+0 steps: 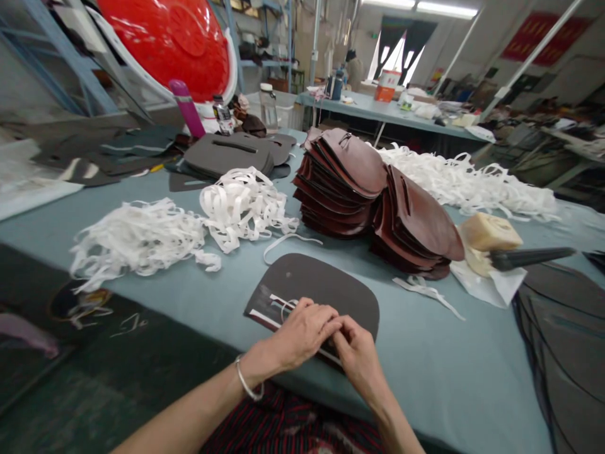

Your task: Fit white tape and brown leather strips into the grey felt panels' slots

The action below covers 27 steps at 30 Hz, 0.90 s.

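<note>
My left hand (302, 334) and my right hand (359, 359) meet over the near edge of a dark leather panel (316, 287), which lies flat on the blue-grey table cover (439, 353). Both hands pinch a thin white strip (331, 350) along the panel's lower edge, and my fingers hide much of it. Two stacks of reddish-brown leather pieces (340, 183) stand beyond the panel. Loose heaps of white strips (137, 246) lie to its left. A beige block (491, 232) and a black-handled brush (529, 257) rest on white paper to the right.
Another heap of white strips (467, 183) lies behind the brown stacks. Dark leather panels (227, 154) and a pink bottle (186, 107) sit at the far left. A large red shell (165, 44) rises behind them. A second table (387, 110) holds assorted items.
</note>
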Available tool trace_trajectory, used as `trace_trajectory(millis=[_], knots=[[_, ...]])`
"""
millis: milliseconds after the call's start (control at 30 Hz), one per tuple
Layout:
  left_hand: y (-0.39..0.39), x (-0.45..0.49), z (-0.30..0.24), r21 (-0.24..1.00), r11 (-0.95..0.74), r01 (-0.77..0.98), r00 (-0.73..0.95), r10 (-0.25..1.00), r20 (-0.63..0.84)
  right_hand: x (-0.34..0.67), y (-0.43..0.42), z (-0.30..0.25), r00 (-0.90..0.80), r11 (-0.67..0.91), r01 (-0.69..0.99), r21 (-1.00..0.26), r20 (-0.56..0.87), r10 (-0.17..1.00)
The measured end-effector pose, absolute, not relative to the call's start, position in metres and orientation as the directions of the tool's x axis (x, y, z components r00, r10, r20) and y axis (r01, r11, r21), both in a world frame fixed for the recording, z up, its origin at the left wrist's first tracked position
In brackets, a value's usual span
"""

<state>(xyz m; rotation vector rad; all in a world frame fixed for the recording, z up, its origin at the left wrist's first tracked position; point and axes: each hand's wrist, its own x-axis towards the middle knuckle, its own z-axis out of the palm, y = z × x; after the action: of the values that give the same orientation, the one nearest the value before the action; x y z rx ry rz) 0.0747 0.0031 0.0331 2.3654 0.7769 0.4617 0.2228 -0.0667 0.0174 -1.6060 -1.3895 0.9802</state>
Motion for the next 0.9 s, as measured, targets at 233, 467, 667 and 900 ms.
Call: trace_trajectory(millis=[233, 467, 667, 900], knots=[[0.025, 0.02, 0.034, 0.645, -0.536, 0.544, 0.725, 0.688, -0.039, 0.238, -0.087, 0.022, 0.188, -0.205, 0.582, -0.787, -0.116, 0.975], [0.033, -0.023, 0.025, 0.677, -0.448, 0.584, 0.663, 0.745, -0.079, 0.235, -0.103, 0.004, 0.267, -0.303, 0.671, -0.677, -0.161, 0.95], [0.033, -0.028, 0.018, 0.665, -0.272, 0.695, 0.491, 0.855, -0.164, 0.24, -0.115, -0.011, 0.325, -0.391, 0.699, -0.599, -0.221, 0.92], [0.038, -0.029, 0.016, 0.662, -0.267, 0.7, 0.459, 0.879, -0.131, 0.243, -0.118, -0.01, 0.303, -0.357, 0.714, -0.602, -0.195, 0.933]])
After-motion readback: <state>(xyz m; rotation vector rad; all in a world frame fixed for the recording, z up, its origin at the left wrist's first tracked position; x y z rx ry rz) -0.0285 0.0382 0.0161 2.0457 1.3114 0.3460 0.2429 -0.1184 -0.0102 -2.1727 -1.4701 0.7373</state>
